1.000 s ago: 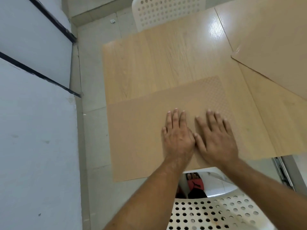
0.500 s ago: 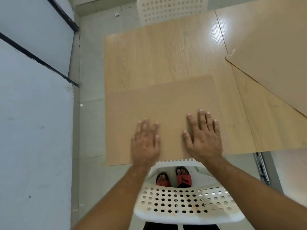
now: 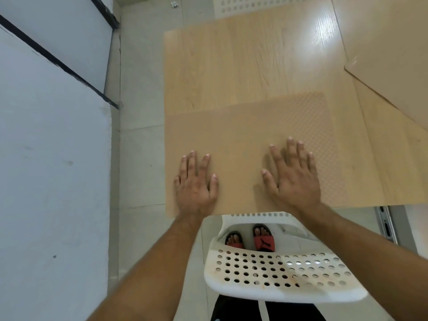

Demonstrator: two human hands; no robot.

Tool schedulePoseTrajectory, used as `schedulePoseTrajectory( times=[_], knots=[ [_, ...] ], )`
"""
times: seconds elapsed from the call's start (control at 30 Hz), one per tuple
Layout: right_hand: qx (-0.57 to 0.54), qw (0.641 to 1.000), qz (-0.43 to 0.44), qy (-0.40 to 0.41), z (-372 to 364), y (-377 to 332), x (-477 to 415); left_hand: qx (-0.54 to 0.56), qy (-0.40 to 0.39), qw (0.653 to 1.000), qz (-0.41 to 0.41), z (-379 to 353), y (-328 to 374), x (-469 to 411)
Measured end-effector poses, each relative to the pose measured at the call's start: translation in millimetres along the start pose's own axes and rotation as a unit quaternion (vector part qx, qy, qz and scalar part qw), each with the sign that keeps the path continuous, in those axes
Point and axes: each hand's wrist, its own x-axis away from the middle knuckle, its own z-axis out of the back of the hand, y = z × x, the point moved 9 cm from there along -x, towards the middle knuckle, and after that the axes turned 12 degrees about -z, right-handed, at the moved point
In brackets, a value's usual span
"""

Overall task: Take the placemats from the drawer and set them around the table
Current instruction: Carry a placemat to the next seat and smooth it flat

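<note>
Placemat [image 3: 245, 144] lies flat on desk [image 3: 231, 66] at its near edge. Left hand [image 3: 194, 184] and right hand [image 3: 294, 177] rest palm-down on placemat, fingers spread, apart. Second placemat [image 3: 393, 54] far right. White chair [image 3: 284, 274] below.

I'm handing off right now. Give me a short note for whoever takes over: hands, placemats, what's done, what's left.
Left hand: flat, open, palm down on the near placemat, by its left edge.
Right hand: flat, open on the same mat, right of centre.
Near placemat lies on the table at the seat with the white chair.
A second placemat lies at the far right.
Done: these two laid.
Left: any other seats; not in view.
</note>
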Motion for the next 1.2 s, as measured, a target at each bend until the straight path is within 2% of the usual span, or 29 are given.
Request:
schedulePoseTrajectory(
  times=[0.17, 0.3, 0.5, 0.73, 0.8, 0.93, 1.0, 1.1, 1.2],
  knots=[
    [-0.041, 0.997, 0.064, -0.009, 1.0, -94.2, -21.1, -0.005, 0.024, 1.0, -0.007, 1.1, 0.6, 0.5],
    [-0.042, 0.997, 0.06, -0.02, -6.9, -134.8, -47.9, -0.013, 0.036, 0.999, -0.011, 0.3, -1.5, -0.1],
    [-0.01, 0.998, 0.052, 0.023, -15.0, -135.6, -51.9, 0.017, 0.029, 0.999, -0.002, 4.5, -8.4, -12.2],
    [0.004, 0.998, 0.048, 0.035, -16.5, -137.2, -54.4, 0.026, 0.041, 0.998, 0.044, 25.6, -39.8, -103.6],
    [0.003, 0.998, 0.046, 0.04, -16.7, -137.9, -54.3, 0.018, 0.06, 0.996, 0.055, 17.4, -28.0, -79.9],
    [0.004, 0.998, 0.046, 0.032, -18.8, -138.0, -54.7, 0.013, 0.056, 0.998, 0.004, -0.5, 3.9, -8.1],
    [0.006, 0.998, 0.046, 0.035, -17.7, -139.0, -54.3, 0.016, 0.057, 0.998, -0.004, -3.1, 2.0, 1.2],
    [0.013, 0.998, 0.046, 0.033, -17.2, -139.1, -53.2, 0.041, 0.08, 0.996, 0.009, 11.1, -8.7, -34.6],
    [0.009, 0.998, 0.048, 0.032, -15.2, -139.4, -53.0, 0.058, 0.063, 0.996, 0.03, 22.8, -14.8, -84.9]
  ],
)
